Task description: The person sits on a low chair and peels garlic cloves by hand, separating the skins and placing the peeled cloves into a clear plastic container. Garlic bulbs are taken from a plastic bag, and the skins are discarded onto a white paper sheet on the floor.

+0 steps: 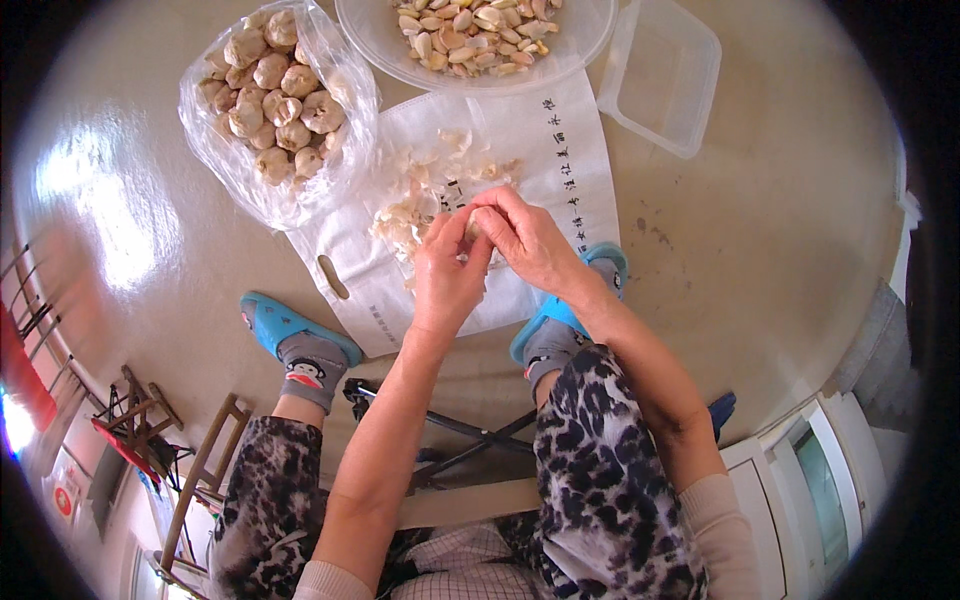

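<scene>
My left hand (pixel 452 262) and my right hand (pixel 525 238) meet over a white non-woven bag (pixel 525 135) laid flat on the floor. Between their fingertips they hold a small garlic piece (pixel 472 227), mostly covered by the fingers; whether it is a clove or part of a bulb I cannot tell. Loose garlic skins (pixel 401 225) lie on the bag, beyond and left of my hands. Whole garlic bulbs (pixel 282 109) fill a clear plastic bag (pixel 262 202) at the upper left. A translucent round bowl (pixel 589 45) at the top holds many separated garlic cloves (pixel 465 37).
A rectangular translucent plastic container (pixel 667 75) stands on the floor right of the bowl. My feet, in blue slippers (pixel 296 322), are either side of the white bag's near part. Wooden folding furniture (pixel 199 472) stands at the lower left, a white cabinet (pixel 757 517) at the lower right.
</scene>
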{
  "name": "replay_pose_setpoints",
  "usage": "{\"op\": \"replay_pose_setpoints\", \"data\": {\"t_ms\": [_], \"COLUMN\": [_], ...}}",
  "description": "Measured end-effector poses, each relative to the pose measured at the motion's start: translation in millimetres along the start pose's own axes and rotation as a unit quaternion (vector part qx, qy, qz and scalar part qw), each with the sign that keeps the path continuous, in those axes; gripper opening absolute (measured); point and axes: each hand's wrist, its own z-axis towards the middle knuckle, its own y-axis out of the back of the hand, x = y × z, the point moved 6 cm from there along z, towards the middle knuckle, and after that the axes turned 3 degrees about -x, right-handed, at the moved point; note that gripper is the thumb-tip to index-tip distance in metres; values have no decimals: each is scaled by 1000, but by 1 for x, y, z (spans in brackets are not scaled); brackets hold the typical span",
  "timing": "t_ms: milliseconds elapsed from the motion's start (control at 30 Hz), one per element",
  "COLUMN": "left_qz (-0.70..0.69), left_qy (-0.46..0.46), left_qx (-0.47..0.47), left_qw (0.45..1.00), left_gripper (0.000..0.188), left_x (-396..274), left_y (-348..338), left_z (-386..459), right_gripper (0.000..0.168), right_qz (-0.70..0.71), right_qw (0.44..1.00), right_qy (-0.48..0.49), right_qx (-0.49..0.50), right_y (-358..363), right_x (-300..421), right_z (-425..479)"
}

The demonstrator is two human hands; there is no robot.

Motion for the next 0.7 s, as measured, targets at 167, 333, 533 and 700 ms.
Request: {"op": "replay_pose_setpoints", "data": {"t_ms": [167,333,533,700], "left_qz": [-11,-39,-268,-357], "left_qy": [13,61,191,195], "left_qx": [-24,-20,57,47], "left_qw": [1000,997,943,913], "left_gripper": [29,27,30,34], "left_x": [3,5,2,9], "left_y": [-9,-13,-16,-12], "left_z": [-4,-2,-3,-4], "right_gripper": [20,21,31,37], "right_qz": [-74,-49,109,330], "right_qw": [995,993,989,929], "right_qy": [24,18,-69,-165], "right_qx": [-57,-109,-69,23], "right_y": [4,5,7,-3], "right_x": [-3,-7,-17,-25], "right_z": [-6,-5,0,1]}}
